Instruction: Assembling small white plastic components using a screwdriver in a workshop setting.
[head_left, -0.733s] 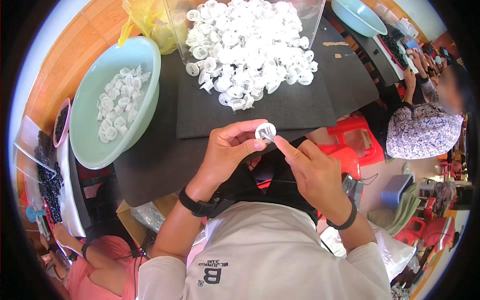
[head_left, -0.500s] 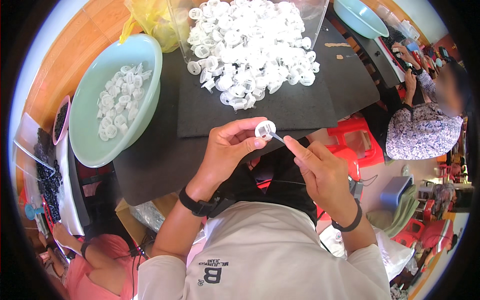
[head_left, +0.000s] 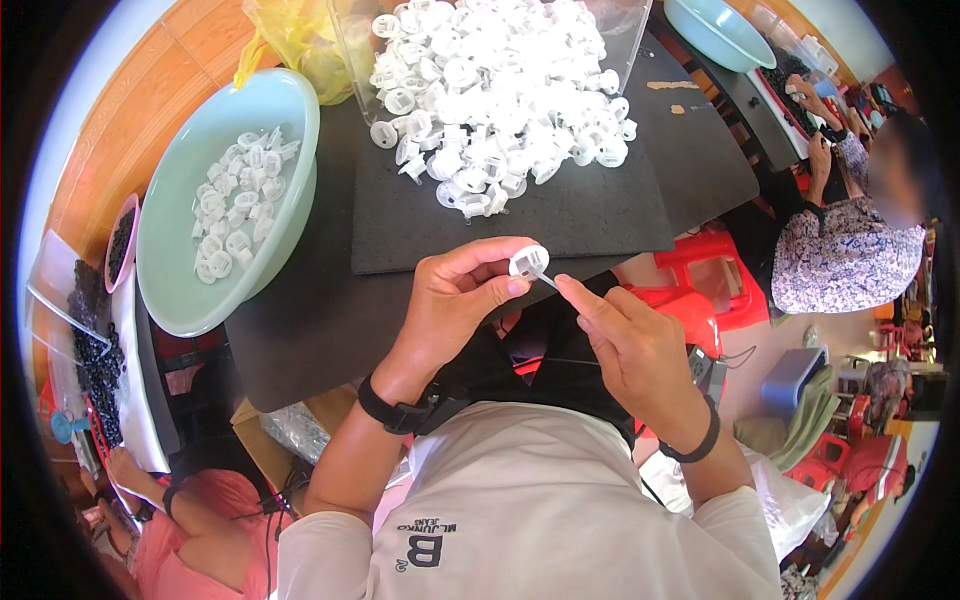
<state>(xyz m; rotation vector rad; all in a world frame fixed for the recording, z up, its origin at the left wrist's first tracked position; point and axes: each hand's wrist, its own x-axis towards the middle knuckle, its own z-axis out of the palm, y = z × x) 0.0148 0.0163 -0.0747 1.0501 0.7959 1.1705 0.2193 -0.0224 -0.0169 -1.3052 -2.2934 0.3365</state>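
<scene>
Between the thumb and fingers of my left hand [head_left: 440, 305] is a small round white plastic part [head_left: 524, 264] with a slotted face, held just off the near edge of the black mat [head_left: 610, 220]. My right hand [head_left: 645, 355] grips a thin narrow blade-like tool [head_left: 546, 280], with the index finger stretched along it. The tool's tip meets the part's lower right side; its handle is hidden in my palm. Beyond my hands, a heap of similar white parts [head_left: 490, 100] spills from a clear plastic bin [head_left: 345, 60] onto the mat.
At left, a pale green basin [head_left: 165, 240] holds more white parts. A yellow plastic bag [head_left: 305, 45] lies behind it. A red stool [head_left: 715, 275] stands right of the table. Other people sit at both sides, one in a patterned top [head_left: 845, 260], one in pink [head_left: 215, 530].
My right hand has shifted slightly left, bringing the tool closer in against the white part. My left hand stays nearly in place, with the part tilted a little differently.
</scene>
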